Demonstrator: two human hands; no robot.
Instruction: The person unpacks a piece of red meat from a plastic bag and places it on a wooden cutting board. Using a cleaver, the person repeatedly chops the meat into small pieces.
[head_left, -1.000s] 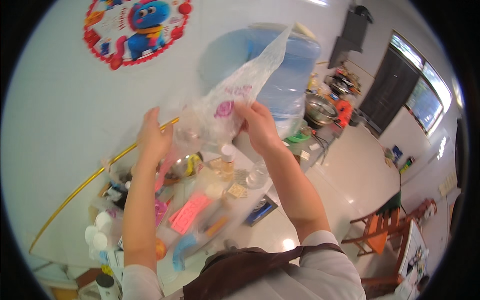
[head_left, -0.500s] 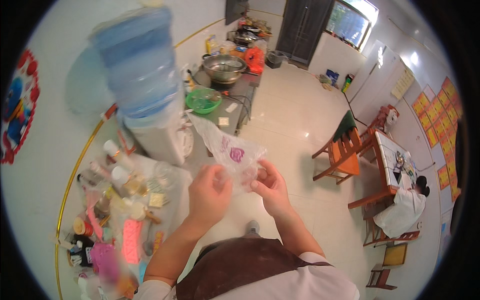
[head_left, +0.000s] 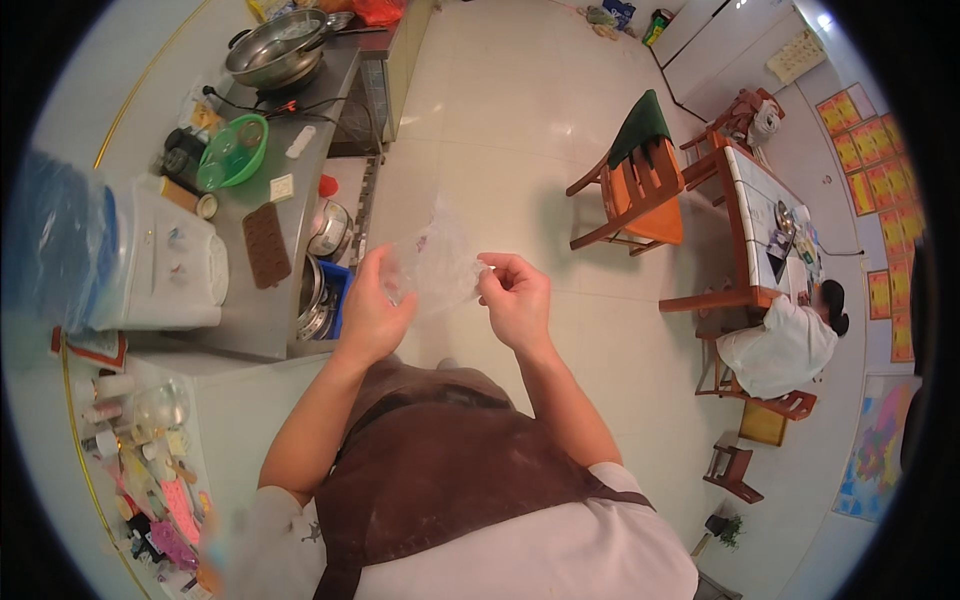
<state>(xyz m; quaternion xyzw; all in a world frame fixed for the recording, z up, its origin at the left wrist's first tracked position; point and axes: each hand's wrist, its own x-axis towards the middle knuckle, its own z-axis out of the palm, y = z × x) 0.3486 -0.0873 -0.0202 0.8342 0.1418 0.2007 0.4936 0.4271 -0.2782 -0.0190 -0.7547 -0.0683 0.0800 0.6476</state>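
Observation:
In front of my apron, a clear plastic piping bag (head_left: 438, 270) with a small purple print is held between my two hands. My left hand (head_left: 375, 318) is closed on the bag's left side, its thumb up against the film. With fingertips pinched together, my right hand (head_left: 517, 300) grips the bag's gathered right edge. The see-through film blurs against the floor, so its opening is hard to make out.
A steel counter (head_left: 235, 315) on the left carries a brown mould (head_left: 266, 246), a green basket (head_left: 232, 150), a steel pot (head_left: 275, 50) and a water dispenser (head_left: 165, 255). Chairs (head_left: 640, 190) and a table (head_left: 745, 220) stand right, where a person (head_left: 780, 350) sits.
My view has swung so the counter and the floor show more. The bag, pointed toward the upper left before, is now spread between my hands, which are slightly farther apart.

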